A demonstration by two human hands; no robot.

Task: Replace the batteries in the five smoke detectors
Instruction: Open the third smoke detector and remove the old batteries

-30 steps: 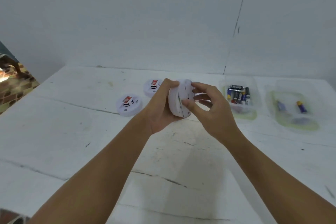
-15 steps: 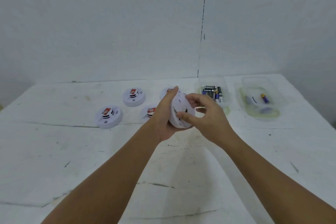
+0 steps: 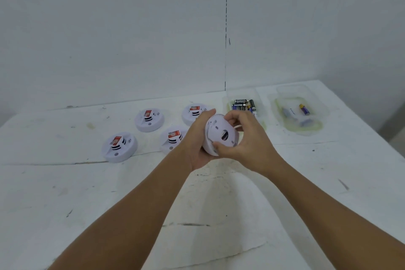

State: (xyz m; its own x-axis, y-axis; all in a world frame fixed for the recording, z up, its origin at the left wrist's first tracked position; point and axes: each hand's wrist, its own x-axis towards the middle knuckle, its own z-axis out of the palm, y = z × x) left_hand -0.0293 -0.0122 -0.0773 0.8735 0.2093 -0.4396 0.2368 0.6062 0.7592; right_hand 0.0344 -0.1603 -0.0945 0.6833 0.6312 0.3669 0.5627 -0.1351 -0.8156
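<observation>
Off to the left of my hands, four smoke detectors [image 3: 119, 146] sit on the white worktop [image 3: 65, 193], red stickers up. My left hand [image 3: 198, 142] cups the fifth detector [image 3: 220, 135] from behind, tilted on edge with its back showing, while my right hand [image 3: 247, 140] pinches its rim. Right of that: a tub of batteries [image 3: 243, 105], then a tray [image 3: 298, 114] holding a couple more.

There is one view only, from the person's head, looking forward and down across the white table [image 3: 219, 204] toward the wall [image 3: 131, 28] behind it. Both forearms reach in from the bottom edge, so the near tabletop sits close and the far edge small.
</observation>
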